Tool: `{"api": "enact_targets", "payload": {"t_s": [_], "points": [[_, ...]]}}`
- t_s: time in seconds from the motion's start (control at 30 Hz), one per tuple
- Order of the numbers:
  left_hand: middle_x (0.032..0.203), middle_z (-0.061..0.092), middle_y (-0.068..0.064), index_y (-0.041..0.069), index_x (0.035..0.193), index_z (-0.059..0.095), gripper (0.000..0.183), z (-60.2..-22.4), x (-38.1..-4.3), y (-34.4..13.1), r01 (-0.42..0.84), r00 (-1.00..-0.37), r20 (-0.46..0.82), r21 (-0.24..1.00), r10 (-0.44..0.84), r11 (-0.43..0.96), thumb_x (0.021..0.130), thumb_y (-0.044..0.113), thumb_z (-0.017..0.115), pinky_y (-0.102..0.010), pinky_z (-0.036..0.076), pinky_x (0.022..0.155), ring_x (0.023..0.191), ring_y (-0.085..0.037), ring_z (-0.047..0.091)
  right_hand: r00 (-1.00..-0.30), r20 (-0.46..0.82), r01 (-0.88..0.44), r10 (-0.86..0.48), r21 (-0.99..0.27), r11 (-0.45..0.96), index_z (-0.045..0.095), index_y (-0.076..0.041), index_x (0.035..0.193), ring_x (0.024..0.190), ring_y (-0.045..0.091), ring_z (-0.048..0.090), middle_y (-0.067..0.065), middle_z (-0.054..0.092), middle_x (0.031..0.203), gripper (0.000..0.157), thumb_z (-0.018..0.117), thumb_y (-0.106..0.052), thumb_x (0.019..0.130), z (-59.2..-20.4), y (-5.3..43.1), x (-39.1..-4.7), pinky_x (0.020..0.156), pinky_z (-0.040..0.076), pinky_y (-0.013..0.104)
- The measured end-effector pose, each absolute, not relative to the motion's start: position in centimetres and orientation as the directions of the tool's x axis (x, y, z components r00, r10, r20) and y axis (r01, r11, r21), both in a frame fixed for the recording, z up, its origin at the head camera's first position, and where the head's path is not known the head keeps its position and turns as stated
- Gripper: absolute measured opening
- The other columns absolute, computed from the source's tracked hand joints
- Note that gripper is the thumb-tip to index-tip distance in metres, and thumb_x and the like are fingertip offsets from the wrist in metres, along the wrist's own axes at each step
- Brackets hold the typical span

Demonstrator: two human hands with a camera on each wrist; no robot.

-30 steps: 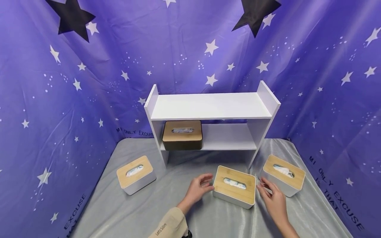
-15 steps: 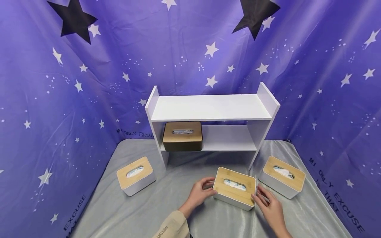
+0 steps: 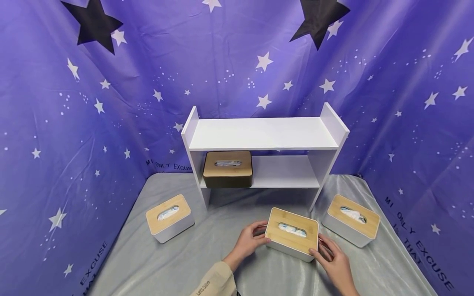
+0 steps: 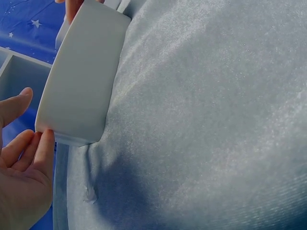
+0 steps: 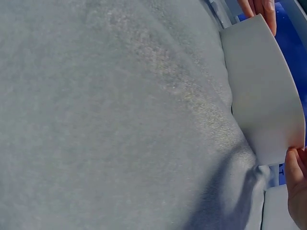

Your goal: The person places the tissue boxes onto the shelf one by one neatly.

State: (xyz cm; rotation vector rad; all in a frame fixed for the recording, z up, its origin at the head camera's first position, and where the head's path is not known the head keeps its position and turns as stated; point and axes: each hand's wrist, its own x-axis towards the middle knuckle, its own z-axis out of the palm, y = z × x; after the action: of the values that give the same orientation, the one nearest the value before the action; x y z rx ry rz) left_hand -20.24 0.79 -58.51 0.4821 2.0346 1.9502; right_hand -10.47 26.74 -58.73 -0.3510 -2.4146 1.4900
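Observation:
A white tissue box [image 3: 292,232] with a pale wooden lid sits on the grey cloth between both hands, tissue showing in its slot. My left hand [image 3: 247,243] touches its left end; in the left wrist view the hand's fingers [image 4: 44,148] lie fairly straight against the end, thumb raised apart from them. At the right end, my right hand [image 3: 336,263] grips the box, thumb over the lid's near corner and other fingers along the side. The right wrist view shows the white front wall [image 5: 264,91] and only part of the right hand [image 5: 298,187].
A two-tier white shelf [image 3: 264,133] stands behind, with a dark tissue box [image 3: 227,181] on the left of its lower tier. More white tissue boxes lie at left [image 3: 170,218] and right [image 3: 352,221], the latter close to my right hand. A purple starry curtain [image 3: 237,61] encloses the back and sides.
Both hands have closed in on the middle white tissue box from slightly apart. My right thumb has come onto the lid and slid nearer the front corner. The box stays in place.

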Motion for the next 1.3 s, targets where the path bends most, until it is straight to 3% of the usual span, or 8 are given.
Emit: {"api": "enact_targets", "payload": {"t_s": [0.13, 0.3, 0.63, 0.93, 1.3], "points": [[0.133, 0.059, -0.030, -0.009, 0.133, 0.056, 0.054, -58.6, -20.3, 0.8, 0.051, -0.906, 0.029, 0.998, 0.422, 0.041, 0.082, -0.009, 0.073, -0.031, 0.057, 0.096, 0.125, -0.043, 0.059, -0.941, 0.089, 0.060, 0.326, -0.906, 0.419, 0.049, 0.004, 0.142, 0.103, -0.031, 0.040, 0.022, 0.049, 0.141, 0.073, 0.083, -0.020, 0.082, -59.0, 26.7, -10.4, 0.089, 0.046, -0.001], [0.132, 0.061, -0.027, -0.006, 0.131, 0.059, 0.052, -58.8, -20.3, 0.9, 0.059, -0.909, 0.031, 0.997, 0.415, 0.054, 0.082, -0.009, 0.074, -0.031, 0.057, 0.096, 0.123, -0.041, 0.060, -0.943, 0.160, -0.028, 0.292, -0.912, 0.410, 0.047, 0.008, 0.142, 0.109, -0.030, 0.040, 0.018, 0.046, 0.139, 0.073, 0.083, -0.006, 0.079, -59.6, 26.6, -10.2, 0.092, 0.045, 0.000], [0.133, 0.060, -0.026, -0.005, 0.130, 0.061, 0.051, -58.9, -20.1, 0.9, 0.054, -0.914, 0.034, 0.998, 0.404, 0.040, 0.081, -0.012, 0.073, -0.038, 0.057, 0.098, 0.124, -0.041, 0.060, -0.955, 0.180, -0.079, 0.234, -0.920, 0.384, 0.037, 0.013, 0.145, 0.114, -0.031, 0.033, 0.020, 0.037, 0.142, 0.083, 0.082, 0.003, 0.075, -60.4, 26.4, -10.1, 0.093, 0.042, -0.002], [0.133, 0.060, -0.025, -0.004, 0.127, 0.064, 0.050, -59.0, -19.8, 1.0, 0.051, -0.929, 0.038, 0.998, 0.369, 0.024, 0.079, -0.015, 0.073, -0.031, 0.059, 0.092, 0.122, -0.039, 0.061, -0.948, 0.197, -0.089, 0.251, -0.918, 0.387, 0.040, 0.013, 0.144, 0.114, -0.033, 0.032, 0.022, 0.039, 0.141, 0.080, 0.080, 0.009, 0.075, -60.6, 26.5, -10.2, 0.092, 0.042, -0.003], [0.132, 0.061, -0.024, -0.004, 0.126, 0.064, 0.049, -58.9, -19.8, 1.0, 0.051, -0.930, 0.045, 0.999, 0.364, 0.009, 0.079, -0.014, 0.074, -0.027, 0.059, 0.091, 0.121, -0.039, 0.062, -0.939, 0.231, -0.114, 0.254, -0.907, 0.406, 0.045, 0.009, 0.143, 0.117, -0.028, 0.038, 0.004, 0.042, 0.137, 0.076, 0.079, 0.009, 0.075, -60.2, 26.7, -10.3, 0.092, 0.046, 0.001]]}}
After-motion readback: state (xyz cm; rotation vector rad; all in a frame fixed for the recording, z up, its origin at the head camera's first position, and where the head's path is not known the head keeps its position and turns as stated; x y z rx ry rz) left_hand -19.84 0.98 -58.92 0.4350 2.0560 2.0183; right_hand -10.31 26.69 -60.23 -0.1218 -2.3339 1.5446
